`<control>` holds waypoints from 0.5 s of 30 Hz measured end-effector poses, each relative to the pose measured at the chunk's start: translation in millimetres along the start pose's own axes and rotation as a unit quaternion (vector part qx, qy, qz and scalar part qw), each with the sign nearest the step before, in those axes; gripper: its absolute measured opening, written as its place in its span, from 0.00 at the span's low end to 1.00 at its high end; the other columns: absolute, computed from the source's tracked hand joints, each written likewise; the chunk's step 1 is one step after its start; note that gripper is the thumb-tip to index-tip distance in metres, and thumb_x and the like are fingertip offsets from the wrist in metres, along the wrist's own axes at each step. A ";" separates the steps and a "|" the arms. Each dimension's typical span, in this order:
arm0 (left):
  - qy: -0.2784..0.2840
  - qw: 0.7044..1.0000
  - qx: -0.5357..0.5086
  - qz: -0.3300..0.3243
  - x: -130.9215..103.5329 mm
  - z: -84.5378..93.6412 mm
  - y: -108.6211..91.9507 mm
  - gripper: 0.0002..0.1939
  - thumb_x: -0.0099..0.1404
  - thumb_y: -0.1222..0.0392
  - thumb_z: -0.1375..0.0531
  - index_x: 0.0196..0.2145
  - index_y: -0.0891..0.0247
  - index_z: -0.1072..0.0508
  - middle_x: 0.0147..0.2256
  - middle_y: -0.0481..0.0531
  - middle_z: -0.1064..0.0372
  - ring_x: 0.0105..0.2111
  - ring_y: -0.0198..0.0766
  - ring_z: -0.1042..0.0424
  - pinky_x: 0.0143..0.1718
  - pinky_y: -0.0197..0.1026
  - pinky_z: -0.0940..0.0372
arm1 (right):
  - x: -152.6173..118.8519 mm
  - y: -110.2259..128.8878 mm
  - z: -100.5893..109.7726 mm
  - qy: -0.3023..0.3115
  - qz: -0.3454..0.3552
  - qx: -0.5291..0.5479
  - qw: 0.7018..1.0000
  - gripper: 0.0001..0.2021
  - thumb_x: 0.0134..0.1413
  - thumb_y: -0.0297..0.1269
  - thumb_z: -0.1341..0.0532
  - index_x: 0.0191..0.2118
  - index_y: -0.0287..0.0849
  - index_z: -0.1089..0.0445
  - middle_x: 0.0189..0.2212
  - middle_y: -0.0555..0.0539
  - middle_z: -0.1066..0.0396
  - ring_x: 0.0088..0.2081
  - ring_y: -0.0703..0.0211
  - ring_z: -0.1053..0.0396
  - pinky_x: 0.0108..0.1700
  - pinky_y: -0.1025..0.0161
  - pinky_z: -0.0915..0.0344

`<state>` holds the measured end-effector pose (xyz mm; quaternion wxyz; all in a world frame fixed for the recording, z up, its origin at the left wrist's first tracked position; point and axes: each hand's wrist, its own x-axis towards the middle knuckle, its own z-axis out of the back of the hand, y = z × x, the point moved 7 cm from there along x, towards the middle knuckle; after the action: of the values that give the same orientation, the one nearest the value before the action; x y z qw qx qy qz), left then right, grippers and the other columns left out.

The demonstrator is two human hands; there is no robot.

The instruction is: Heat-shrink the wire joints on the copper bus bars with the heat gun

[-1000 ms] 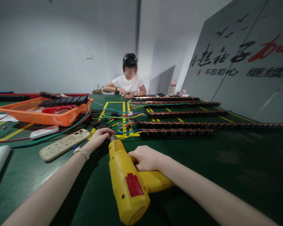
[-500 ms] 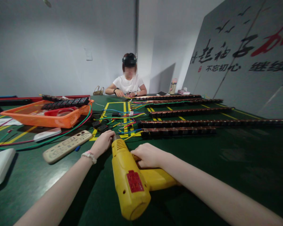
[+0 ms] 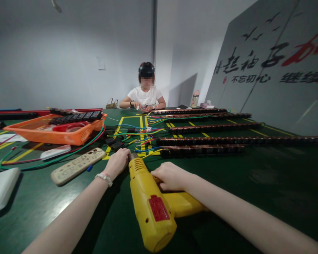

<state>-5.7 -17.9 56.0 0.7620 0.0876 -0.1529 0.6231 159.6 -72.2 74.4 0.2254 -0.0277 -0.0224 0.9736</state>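
1. Yellow plastic fills the lower middle of the frame: the heat gun (image 3: 148, 204), its red label facing up, its metal nozzle (image 3: 133, 156) pointing away from the wearer.
2. The right hand (image 3: 172, 176), right of centre, is clenched on the gun where handle (image 3: 187, 204) meets body – a hold that probably lets it steer the nozzle and reach the trigger, though the trigger is mostly covered.
3. The left hand (image 3: 118, 163), just left of centre, has its fingertips bunched beside the nozzle's mouth. Whether they pinch anything I cannot tell; the gun's tip and the fingers hide it. Being so near suggests the two hands work at one spot.
4. Relative to the right hand's grip, the gun's body lies to the left, its nozzle further up the frame and its rear end below; the handle slants toward the lower right, along the wrist.
5. Coloured wires (image 3: 151, 150) spread beyond the nozzle, at the left ends of long black strips (image 3: 204, 150) – laid roughly parallel, likely so their leads come within reach.
6. The orange basket (image 3: 71, 138) and the remote (image 3: 78, 165) sit at left, apart from the gun. A co-worker (image 3: 145, 95) sits upper centre.
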 end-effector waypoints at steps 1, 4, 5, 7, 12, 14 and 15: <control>-0.001 1.000 0.002 0.007 0.3 0.8 -0.4 0.11 0.60 0.69 0.54 0.32 0.62 0.33 0.35 0.55 0.33 0.38 0.42 0.33 0.33 0.39 0.40 | -3.0 -2.1 -0.6 0.002 -0.004 0.002 1.000 0.08 0.46 0.35 0.42 0.34 0.40 0.31 0.29 0.45 0.28 0.32 0.54 0.31 0.31 0.64 0.44; -0.007 1.000 -0.002 0.029 1.2 3.0 -0.5 0.14 0.61 0.70 0.56 0.31 0.62 0.32 0.33 0.54 0.32 0.35 0.41 0.33 0.33 0.39 0.41 | -16.0 -12.0 -1.8 0.003 -0.027 0.018 0.999 0.07 0.45 0.33 0.42 0.33 0.41 0.31 0.29 0.46 0.28 0.32 0.55 0.31 0.34 0.64 0.43; -0.009 1.000 -0.004 0.028 1.6 3.3 -1.0 0.14 0.61 0.70 0.56 0.31 0.62 0.32 0.33 0.54 0.32 0.35 0.41 0.33 0.32 0.39 0.41 | -21.1 -15.8 -1.9 0.001 -0.036 0.023 0.999 0.06 0.45 0.32 0.42 0.32 0.41 0.31 0.28 0.46 0.28 0.32 0.55 0.31 0.35 0.64 0.43; -0.009 1.000 -0.008 0.013 2.1 3.0 -3.5 0.14 0.60 0.71 0.55 0.30 0.62 0.31 0.32 0.54 0.32 0.36 0.41 0.33 0.32 0.39 0.42 | -30.8 -23.1 -1.4 -0.004 -0.054 0.030 0.998 0.06 0.44 0.29 0.42 0.31 0.41 0.32 0.28 0.47 0.28 0.32 0.56 0.32 0.37 0.63 0.43; -0.005 0.999 -0.034 -0.005 1.5 -1.5 -4.7 0.14 0.59 0.71 0.55 0.28 0.61 0.31 0.31 0.54 0.32 0.37 0.42 0.35 0.31 0.39 0.42 | -44.3 -32.5 1.7 -0.013 -0.080 0.029 0.996 0.05 0.42 0.27 0.43 0.28 0.42 0.33 0.27 0.48 0.29 0.30 0.57 0.32 0.37 0.64 0.43; -0.015 0.998 -0.059 0.004 1.6 0.1 -1.9 0.14 0.59 0.71 0.54 0.28 0.61 0.31 0.31 0.53 0.32 0.37 0.42 0.35 0.32 0.40 0.41 | -45.0 -33.0 1.9 -0.009 -0.084 0.029 0.996 0.05 0.42 0.27 0.43 0.28 0.42 0.33 0.27 0.48 0.29 0.30 0.58 0.33 0.37 0.64 0.43; -0.023 0.997 -0.074 0.005 2.0 2.9 -0.4 0.14 0.59 0.70 0.54 0.28 0.61 0.30 0.32 0.53 0.32 0.37 0.41 0.35 0.34 0.40 0.40 | -44.8 -33.1 1.8 -0.007 -0.085 0.029 0.996 0.05 0.42 0.27 0.43 0.28 0.42 0.33 0.27 0.48 0.28 0.30 0.57 0.33 0.37 0.64 0.43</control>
<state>-5.3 -17.0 59.4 0.7594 0.0451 -0.2165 0.6119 214.1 -62.2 80.0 0.3075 -0.0123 0.0022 0.9515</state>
